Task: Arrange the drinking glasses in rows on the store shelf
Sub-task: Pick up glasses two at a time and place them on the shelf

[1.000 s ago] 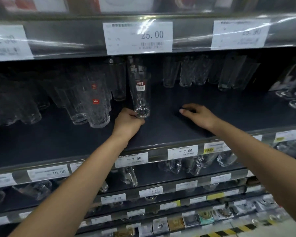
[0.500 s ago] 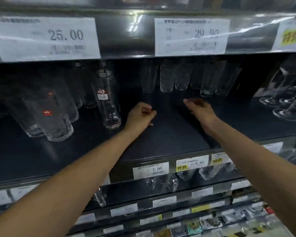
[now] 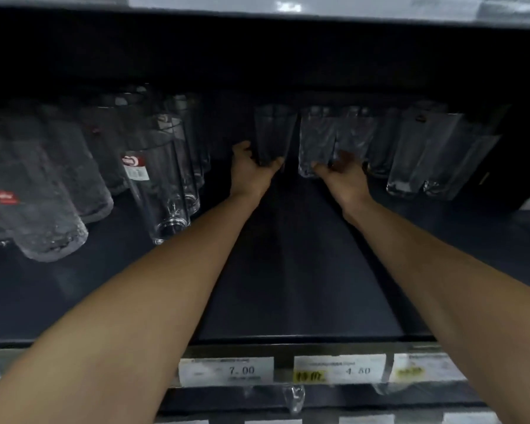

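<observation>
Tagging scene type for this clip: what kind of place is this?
Very likely a retail store's glassware aisle: printed price tags reading 7.00 and 4.50 along the front edge of the shelf, and rows of identical drinking glasses, some with brand stickers.

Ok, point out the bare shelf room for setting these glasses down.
Bare: the shelf's middle lane, from the price tags to the left hand and right hand, between the labelled glasses and the right-side glasses. Crowded: the back-row glasses they grip, textured tumblers at left.
</observation>
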A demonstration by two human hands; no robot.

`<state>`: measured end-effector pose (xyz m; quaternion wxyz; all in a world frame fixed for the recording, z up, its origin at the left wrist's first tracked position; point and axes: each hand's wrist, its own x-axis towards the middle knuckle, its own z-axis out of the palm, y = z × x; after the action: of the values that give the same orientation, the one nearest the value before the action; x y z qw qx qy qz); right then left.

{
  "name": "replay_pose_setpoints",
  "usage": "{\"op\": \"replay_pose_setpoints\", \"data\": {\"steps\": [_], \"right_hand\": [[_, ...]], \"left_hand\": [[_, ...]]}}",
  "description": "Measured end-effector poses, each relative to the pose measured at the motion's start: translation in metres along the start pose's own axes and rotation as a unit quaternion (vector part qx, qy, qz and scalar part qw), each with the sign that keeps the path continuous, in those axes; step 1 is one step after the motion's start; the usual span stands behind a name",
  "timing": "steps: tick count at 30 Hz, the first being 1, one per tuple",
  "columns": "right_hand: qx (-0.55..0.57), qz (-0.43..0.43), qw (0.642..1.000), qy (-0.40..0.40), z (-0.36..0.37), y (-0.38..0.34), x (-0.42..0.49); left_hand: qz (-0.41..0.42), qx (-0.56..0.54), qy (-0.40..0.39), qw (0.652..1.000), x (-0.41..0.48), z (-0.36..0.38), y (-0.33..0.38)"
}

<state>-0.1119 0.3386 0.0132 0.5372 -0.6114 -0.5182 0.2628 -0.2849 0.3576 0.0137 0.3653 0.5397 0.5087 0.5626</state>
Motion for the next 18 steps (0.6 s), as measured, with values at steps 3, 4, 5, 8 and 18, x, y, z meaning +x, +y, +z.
{"op": "replay_pose_setpoints", "data": {"steps": [3, 4, 5, 8, 18], "right_hand": [[-0.005, -0.021, 1.000, -0.006, 0.007, 0.003, 0.010], [-0.004, -0.026, 1.000, -0.009, 0.010, 0.004, 0.013], [0.000, -0.031, 0.999, -0.016, 0.012, 0.005, 0.016], [-0.007, -0.041, 0.999, -0.024, 0.017, 0.006, 0.025], [-0.033, -0.045, 0.998, -0.006, 0.028, 0.006, 0.037]], "left_hand": [[0.008, 0.012, -0.020, 1.000, 0.012, 0.005, -0.003], [0.012, 0.018, -0.027, 0.999, 0.017, 0.006, -0.006], [0.016, 0.024, -0.033, 0.999, 0.021, 0.008, -0.008], [0.023, 0.032, -0.039, 0.998, 0.032, 0.011, -0.013], [0.014, 0.016, -0.037, 0.999, 0.046, 0.014, -0.015]]}}
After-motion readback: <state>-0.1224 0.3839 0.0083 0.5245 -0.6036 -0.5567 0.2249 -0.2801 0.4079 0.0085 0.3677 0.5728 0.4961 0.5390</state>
